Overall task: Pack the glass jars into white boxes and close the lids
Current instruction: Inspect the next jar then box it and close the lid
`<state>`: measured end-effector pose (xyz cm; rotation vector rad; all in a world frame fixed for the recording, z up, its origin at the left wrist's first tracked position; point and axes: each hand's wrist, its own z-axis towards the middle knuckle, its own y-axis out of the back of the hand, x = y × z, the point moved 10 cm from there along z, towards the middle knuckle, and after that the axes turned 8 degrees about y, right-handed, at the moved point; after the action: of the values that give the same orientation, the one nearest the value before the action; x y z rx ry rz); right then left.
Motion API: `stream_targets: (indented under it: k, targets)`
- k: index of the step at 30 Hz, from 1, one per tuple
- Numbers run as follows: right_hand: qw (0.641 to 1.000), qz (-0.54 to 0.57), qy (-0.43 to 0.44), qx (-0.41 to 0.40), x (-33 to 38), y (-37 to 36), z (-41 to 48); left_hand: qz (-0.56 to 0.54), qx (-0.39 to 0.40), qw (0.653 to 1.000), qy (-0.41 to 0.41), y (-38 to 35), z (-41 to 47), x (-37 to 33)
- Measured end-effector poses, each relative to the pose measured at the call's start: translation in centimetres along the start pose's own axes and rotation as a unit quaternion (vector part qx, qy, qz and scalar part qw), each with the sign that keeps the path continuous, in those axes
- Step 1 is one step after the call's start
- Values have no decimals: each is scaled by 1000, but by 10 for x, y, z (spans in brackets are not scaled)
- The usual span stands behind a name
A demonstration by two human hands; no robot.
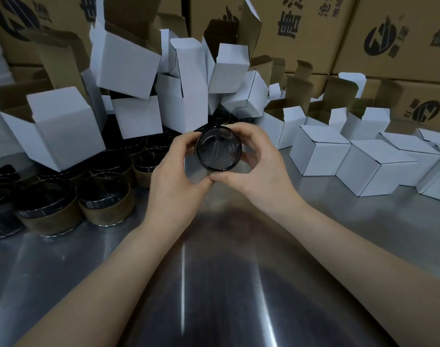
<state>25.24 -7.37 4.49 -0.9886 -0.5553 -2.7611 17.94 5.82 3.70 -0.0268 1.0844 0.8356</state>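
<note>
A dark smoked glass jar [218, 148] is held up above the steel table, its round end turned toward me. My left hand [175, 179] grips its left side and my right hand [257, 171] grips its right side, thumbs meeting under it. Several more glass jars [103, 194], some wrapped in brown cardboard sleeves, stand at the left. Open white boxes [61, 126] are heaped behind them. Closed white boxes [319, 154] stand in a row at the right.
The steel table [213, 284] stretches toward me under my forearms. Open white boxes with raised flaps [284, 121] line the back right. Large brown printed cartons [379, 33] wall off the far side.
</note>
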Motion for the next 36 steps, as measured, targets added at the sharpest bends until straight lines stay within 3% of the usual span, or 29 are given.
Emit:
stream_targets:
  k: [12,16,21,27,36]
  targets:
    - [990,104,-88,24,-10,-4,-2,-49,61,996,31,-15,-4,9]
    - [993,67,-91,42,-11,-6,-3,-19,78,996,27,-19,-3,8]
    - [996,32,-81,37,-13,-2,-2,49,48,997,-45,-11,-3,-11]
    - [996,-2,-79,35,-14,-2,-3,134,32,988,-73,-13,-5,-21]
    - [996,-69,-40,27,1,-2,-3,116,15,992,-44,-9,-5,-19]
